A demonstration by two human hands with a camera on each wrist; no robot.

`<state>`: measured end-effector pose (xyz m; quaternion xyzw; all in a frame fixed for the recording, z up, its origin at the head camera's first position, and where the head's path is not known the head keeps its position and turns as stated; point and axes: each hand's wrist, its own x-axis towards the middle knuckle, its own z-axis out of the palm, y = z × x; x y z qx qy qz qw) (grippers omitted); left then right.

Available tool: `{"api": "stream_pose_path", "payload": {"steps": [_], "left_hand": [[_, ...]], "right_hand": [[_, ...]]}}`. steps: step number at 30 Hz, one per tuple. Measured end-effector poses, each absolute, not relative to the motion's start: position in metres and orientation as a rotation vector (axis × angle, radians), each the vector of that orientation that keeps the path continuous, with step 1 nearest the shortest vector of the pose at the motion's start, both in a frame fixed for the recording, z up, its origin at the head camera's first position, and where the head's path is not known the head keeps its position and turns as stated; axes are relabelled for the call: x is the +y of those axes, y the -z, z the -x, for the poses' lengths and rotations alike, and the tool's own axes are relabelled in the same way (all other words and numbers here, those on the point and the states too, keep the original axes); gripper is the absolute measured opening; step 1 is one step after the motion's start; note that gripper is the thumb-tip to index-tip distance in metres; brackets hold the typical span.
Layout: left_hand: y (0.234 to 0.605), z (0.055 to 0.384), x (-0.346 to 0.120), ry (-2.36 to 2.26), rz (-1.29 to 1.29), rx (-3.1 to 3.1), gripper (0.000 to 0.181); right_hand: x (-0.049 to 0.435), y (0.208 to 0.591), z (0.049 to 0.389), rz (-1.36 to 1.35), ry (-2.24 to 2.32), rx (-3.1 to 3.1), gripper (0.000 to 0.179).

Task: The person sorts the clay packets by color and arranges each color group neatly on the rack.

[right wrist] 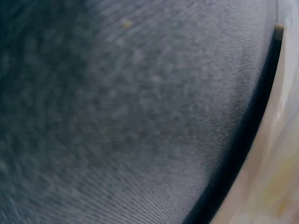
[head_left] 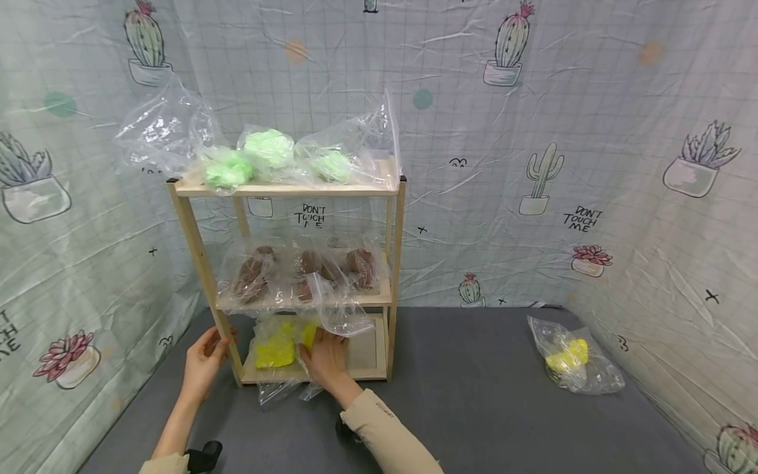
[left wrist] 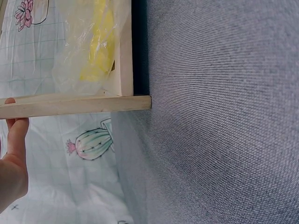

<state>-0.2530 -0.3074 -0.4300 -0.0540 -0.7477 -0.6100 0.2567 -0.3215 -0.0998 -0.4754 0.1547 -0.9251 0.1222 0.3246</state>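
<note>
A small wooden rack [head_left: 195,253] with three levels stands on the dark grey cloth. My left hand [head_left: 204,359] pinches its front left post [left wrist: 70,106] low down, thumb on one side and fingers on the other. On the bottom shelf [head_left: 364,355], a clear bag with a yellow lump [head_left: 275,349] lies at the left. Beside it my right hand [head_left: 327,359] reaches in from the front, fingers bent over a second bagged yellow lump [head_left: 308,334] and partly hiding it. Loose plastic from the bags hangs over the shelf's front edge.
Bagged brown lumps [head_left: 254,273] fill the middle shelf, their plastic drooping in front of the bottom level. Bagged pale green lumps [head_left: 269,148] sit on top. Another bagged yellow lump [head_left: 568,359] lies at the far right on the cloth. Printed curtains [head_left: 450,164] surround the table.
</note>
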Motion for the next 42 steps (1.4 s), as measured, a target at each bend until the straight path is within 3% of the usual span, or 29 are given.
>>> {"api": "stream_pose_path", "payload": {"steps": [10,21,42], "left_hand": [[0.428,0.252,-0.306,1.625,0.115,-2.061,0.022],[0.429,0.251,-0.308,1.593,0.097,-2.066,0.021],[0.429,0.252,-0.306,1.546,0.075,-2.087,0.024]], "right_hand": [[-0.098,0.48,0.32,-0.454,-0.257,-2.517,0.044],[-0.094,0.476,0.312,-0.581,-0.328,-2.851,0.067],[-0.038,0.445,0.293,-0.911,-0.465,-2.855,0.056]]}}
